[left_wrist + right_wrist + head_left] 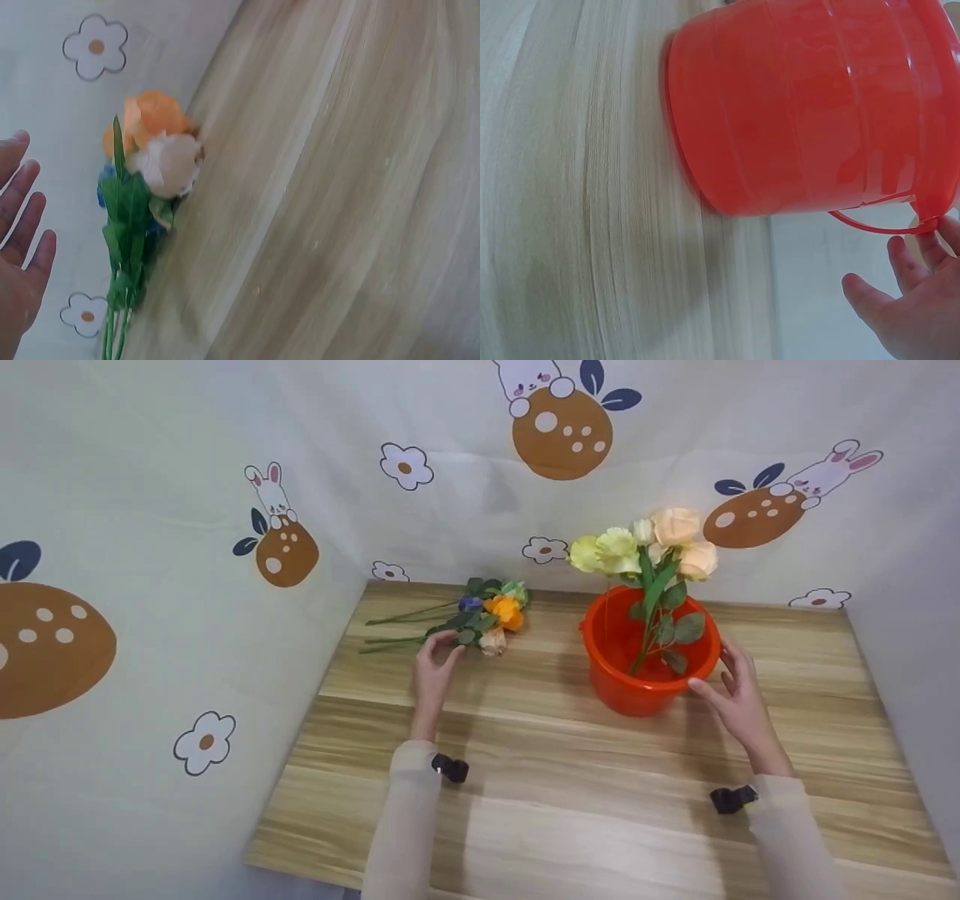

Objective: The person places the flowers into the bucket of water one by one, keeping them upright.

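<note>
The left hand point(436, 671) is hovering right beside a flower bunch point(505, 613), with its fingers bending softly and holding nothing. The bunch is lying at the back of the wooden table point(555, 810), showing orange, pale peach and blue blooms. The right hand point(739, 705) is touching the rim of a red bucket point(634, 699), its fingers spreading loosely and not squeezing. Yellow and peach flowers point(677, 526) are standing inside the bucket, poking up above its rim.

Head view high, forward-down; wrist views close; head, right share bucket point(636, 699).
</note>
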`<state>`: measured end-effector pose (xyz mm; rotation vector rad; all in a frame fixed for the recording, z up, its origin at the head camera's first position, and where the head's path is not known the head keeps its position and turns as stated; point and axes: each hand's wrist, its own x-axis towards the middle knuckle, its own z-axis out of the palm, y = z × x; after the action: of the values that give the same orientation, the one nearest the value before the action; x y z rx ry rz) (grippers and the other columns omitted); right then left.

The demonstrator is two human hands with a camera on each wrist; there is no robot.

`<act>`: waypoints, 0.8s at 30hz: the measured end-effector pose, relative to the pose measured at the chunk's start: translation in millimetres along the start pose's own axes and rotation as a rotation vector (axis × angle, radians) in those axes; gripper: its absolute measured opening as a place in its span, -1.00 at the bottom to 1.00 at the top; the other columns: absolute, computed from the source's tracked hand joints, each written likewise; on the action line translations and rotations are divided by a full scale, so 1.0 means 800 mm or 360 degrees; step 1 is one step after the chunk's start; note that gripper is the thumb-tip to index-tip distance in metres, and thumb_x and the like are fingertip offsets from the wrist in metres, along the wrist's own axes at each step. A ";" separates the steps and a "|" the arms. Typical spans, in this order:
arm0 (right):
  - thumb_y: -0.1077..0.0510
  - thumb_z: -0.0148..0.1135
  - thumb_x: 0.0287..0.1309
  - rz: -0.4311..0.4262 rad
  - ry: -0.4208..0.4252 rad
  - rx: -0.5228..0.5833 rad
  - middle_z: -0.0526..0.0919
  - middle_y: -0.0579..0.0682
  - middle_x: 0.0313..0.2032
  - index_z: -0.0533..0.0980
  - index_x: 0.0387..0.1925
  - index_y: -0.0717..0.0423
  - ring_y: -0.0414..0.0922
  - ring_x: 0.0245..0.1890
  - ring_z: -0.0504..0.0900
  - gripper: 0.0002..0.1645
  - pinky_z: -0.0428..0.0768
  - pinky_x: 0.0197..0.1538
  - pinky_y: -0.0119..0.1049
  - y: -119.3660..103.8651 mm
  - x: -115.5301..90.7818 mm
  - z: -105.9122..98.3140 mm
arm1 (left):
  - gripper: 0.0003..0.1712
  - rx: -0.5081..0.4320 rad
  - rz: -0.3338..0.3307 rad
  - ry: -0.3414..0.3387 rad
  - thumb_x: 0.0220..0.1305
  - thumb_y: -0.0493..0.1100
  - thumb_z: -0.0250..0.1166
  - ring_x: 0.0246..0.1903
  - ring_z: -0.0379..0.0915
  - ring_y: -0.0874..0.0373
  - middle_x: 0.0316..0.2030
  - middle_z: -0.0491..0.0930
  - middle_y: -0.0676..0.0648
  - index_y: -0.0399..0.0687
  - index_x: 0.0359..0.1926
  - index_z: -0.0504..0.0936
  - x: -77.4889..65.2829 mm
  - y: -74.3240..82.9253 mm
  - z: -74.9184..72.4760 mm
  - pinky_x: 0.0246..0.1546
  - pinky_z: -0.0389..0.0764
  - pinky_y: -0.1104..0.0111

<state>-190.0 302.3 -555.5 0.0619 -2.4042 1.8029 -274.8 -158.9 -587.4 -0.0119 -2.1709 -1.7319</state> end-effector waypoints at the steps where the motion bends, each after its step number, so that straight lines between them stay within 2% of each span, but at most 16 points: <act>1: 0.28 0.29 0.26 0.0006 -0.0001 -0.0006 -0.06 0.18 0.53 -0.09 0.57 0.11 0.26 0.54 -0.04 0.03 -0.05 0.51 0.31 0.001 0.000 0.000 | -0.66 0.0006 -0.0010 0.0007 0.22 -0.33 0.39 0.13 0.53 -0.13 0.02 0.66 -0.24 -0.25 0.03 0.64 0.001 -0.004 -0.003 0.29 0.46 0.05; 8: 0.32 0.30 0.23 0.0028 0.0016 -0.0017 -0.04 0.15 0.52 -0.06 0.56 0.08 0.22 0.53 -0.02 0.03 -0.04 0.52 0.30 0.007 -0.004 -0.001 | -0.52 0.0143 -0.0061 0.0006 0.25 -0.16 0.40 0.25 0.44 -0.10 0.15 0.59 -0.27 -0.26 0.15 0.59 0.014 -0.028 -0.031 0.38 0.36 -0.03; 10: 0.33 0.30 0.23 0.0033 0.0016 -0.0021 -0.04 0.16 0.53 -0.06 0.56 0.08 0.22 0.53 -0.02 0.03 -0.04 0.52 0.30 0.008 -0.005 0.000 | -0.52 0.0179 -0.0087 0.0002 0.25 -0.17 0.39 0.28 0.42 -0.11 0.17 0.57 -0.29 -0.26 0.15 0.58 0.019 -0.033 -0.039 0.40 0.34 -0.02; 16: 0.35 0.29 0.23 0.0029 0.0042 -0.0016 -0.03 0.14 0.52 -0.05 0.56 0.06 0.20 0.53 0.00 0.02 -0.02 0.51 0.30 0.004 -0.005 0.000 | -0.54 0.0377 -0.0205 0.0025 0.28 -0.18 0.37 0.31 0.40 -0.06 0.21 0.57 -0.18 -0.13 0.20 0.57 0.034 -0.051 -0.059 0.41 0.33 0.06; 20: 0.36 0.29 0.22 0.0020 0.0046 -0.0007 -0.03 0.16 0.52 -0.04 0.56 0.06 0.13 0.53 0.02 0.02 -0.04 0.52 0.31 0.001 -0.003 0.001 | -0.52 0.0434 -0.0300 0.0055 0.29 -0.18 0.37 0.34 0.36 -0.03 0.26 0.55 -0.13 -0.07 0.23 0.56 0.040 -0.062 -0.068 0.42 0.32 0.09; 24: 0.38 0.29 0.21 0.0017 0.0048 0.0003 -0.03 0.18 0.52 -0.04 0.56 0.09 0.04 0.53 0.05 0.02 -0.05 0.52 0.31 -0.001 0.000 0.001 | -0.49 0.0452 -0.0388 0.0040 0.31 -0.17 0.35 0.39 0.30 -0.02 0.32 0.49 -0.12 -0.04 0.28 0.52 0.045 -0.067 -0.073 0.45 0.28 0.13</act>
<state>-190.3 301.3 -555.2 0.0217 -2.3867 1.7976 -304.6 -235.3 -617.3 0.3589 -2.4637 -1.5128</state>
